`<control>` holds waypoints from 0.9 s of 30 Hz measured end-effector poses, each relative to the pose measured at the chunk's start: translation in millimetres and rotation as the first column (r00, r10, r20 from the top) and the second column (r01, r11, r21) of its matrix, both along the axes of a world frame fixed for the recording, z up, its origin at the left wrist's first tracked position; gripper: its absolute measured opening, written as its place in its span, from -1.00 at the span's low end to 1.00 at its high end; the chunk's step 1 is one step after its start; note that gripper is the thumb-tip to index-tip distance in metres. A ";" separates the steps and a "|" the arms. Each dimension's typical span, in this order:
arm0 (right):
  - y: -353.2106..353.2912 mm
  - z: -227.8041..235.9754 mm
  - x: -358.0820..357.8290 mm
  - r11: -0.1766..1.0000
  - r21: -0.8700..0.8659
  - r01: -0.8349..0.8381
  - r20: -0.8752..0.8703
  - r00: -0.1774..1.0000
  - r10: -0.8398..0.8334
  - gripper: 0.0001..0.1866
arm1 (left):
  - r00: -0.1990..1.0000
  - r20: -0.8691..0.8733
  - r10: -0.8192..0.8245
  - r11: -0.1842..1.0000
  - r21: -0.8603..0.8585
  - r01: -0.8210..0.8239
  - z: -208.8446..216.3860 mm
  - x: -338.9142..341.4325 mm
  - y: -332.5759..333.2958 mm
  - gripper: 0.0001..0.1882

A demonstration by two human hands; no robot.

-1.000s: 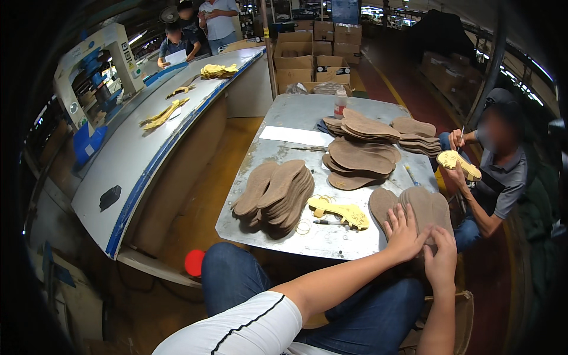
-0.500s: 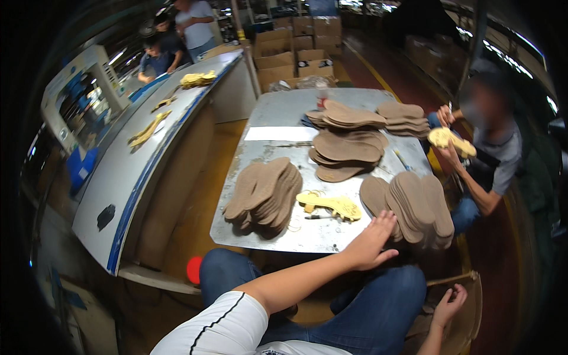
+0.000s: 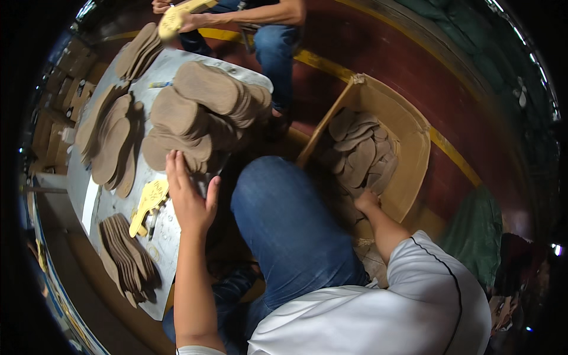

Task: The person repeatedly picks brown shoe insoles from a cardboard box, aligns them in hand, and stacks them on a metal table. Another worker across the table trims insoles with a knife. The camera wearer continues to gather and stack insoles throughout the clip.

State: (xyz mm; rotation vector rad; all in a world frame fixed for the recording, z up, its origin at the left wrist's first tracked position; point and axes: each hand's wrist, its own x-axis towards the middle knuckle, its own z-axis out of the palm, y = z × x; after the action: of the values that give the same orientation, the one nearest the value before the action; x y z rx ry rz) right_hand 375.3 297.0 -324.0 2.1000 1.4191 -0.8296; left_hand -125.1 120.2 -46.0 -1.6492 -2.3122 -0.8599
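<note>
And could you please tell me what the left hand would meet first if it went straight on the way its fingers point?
The left hand would most likely meet the piled insoles right ahead; it may already be touching them, as depth there is unclear.

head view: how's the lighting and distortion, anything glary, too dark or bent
In the head view, the yellow floor line bows and the corners go black; there too, the bare table is brightly lit, while the brown soles in the cardboard box look dimmer, with deep shadow along its left inner side.
</note>
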 end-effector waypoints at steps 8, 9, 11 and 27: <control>21.3 7.2 -63.7 0.908 0.298 0.295 -0.123 0.955 -0.270 0.02 | 0.997 -0.041 0.071 0.996 -0.049 -0.073 3.8 10.0 1.9 0.05; 29.8 0.5 -64.8 0.867 0.327 0.375 -0.148 0.927 -0.345 0.04 | 0.996 -0.041 0.077 0.996 -0.045 -0.079 2.9 10.2 1.8 0.06; 51.0 -9.9 -62.9 0.810 0.373 0.452 -0.206 0.892 -0.403 0.08 | 0.997 -0.042 0.064 0.997 -0.034 -0.066 2.0 9.8 1.5 0.07; 104.6 -5.2 -49.9 0.332 -0.097 0.938 -0.846 0.098 -0.524 -0.05 | 0.994 -0.108 0.034 0.998 -0.053 -0.040 -0.8 10.2 3.4 0.15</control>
State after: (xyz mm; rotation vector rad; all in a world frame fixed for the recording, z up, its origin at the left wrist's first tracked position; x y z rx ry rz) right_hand 325.4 401.6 -329.2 3.1831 0.5820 -2.2896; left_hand -114.9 123.6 -46.8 -1.6268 -2.3052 -0.6888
